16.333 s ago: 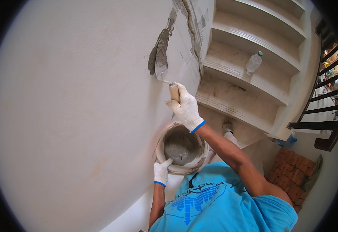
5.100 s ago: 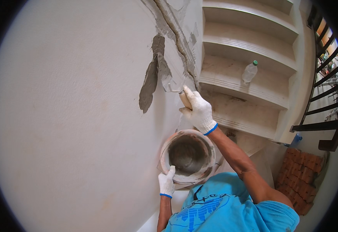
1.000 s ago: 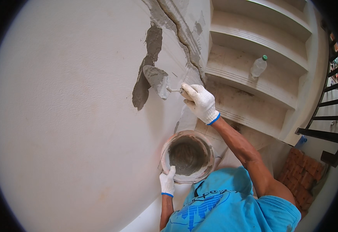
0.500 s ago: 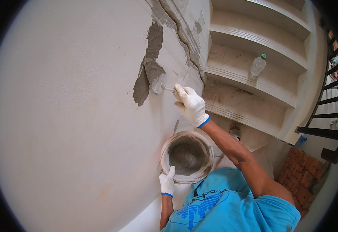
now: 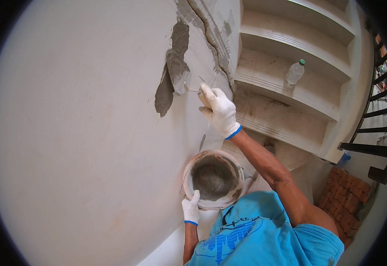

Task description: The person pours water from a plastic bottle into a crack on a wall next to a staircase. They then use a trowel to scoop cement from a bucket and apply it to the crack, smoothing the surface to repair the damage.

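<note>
My right hand (image 5: 220, 111), in a white knitted glove with a blue cuff, grips the handle of a trowel (image 5: 179, 73). The trowel's blade is smeared with grey mortar and lies against the white wall (image 5: 91, 124). Around it runs a patch of wet mortar (image 5: 163, 97), above and below the blade. My left hand (image 5: 190, 208), gloved the same way, holds the rim of a bucket (image 5: 237, 195), thumb over the edge and fingers hidden beneath. Grey mortar (image 5: 211, 181) lies inside the bucket.
A long crack (image 5: 210, 40) with grey mortar smears runs down the wall beside the stairs (image 5: 291, 104). On one step stands a clear bottle with a green cap (image 5: 295, 73). Dark railing bars (image 5: 375, 131) and stacked reddish bricks (image 5: 344, 199) are at the right.
The trowel and my right hand have shifted slightly upward in the picture, the blade still at the mortar patch. My left hand keeps its hold on the bucket.
</note>
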Tool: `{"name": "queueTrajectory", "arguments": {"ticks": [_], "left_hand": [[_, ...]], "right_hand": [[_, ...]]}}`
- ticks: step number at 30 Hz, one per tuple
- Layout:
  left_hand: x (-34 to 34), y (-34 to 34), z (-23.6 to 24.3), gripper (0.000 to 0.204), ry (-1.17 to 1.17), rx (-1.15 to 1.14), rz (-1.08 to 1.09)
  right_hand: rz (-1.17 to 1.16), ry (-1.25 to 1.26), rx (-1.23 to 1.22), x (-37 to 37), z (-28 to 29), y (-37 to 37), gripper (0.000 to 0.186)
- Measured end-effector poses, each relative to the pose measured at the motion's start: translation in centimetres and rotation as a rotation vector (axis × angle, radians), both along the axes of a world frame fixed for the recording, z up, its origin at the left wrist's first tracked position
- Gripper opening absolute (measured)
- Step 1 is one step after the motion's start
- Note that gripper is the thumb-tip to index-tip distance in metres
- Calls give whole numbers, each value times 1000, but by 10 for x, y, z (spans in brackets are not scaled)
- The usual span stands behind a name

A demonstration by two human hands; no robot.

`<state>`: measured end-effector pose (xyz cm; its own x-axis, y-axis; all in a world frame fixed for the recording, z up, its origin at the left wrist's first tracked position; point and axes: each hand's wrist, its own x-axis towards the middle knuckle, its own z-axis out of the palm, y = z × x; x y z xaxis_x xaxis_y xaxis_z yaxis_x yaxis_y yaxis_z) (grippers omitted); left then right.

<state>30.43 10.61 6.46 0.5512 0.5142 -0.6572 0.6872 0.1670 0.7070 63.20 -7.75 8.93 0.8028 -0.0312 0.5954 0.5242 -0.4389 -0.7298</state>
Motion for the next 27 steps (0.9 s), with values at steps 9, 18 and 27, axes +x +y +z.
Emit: {"name": "queueTrajectory", "arguments": {"ticks": [9,18,27], "left_hand": [[0,3,-4,35,-35,-9,-7],[-2,5,-1,41,11,21,-33],[-5,7,-6,42,3,30,-27]], "right_hand": [[45,5,-33,-37,-14,-13,89],[81,0,-86,-38,3,-7,85],[-29,62,13,-22,-7,-18,85]]}}
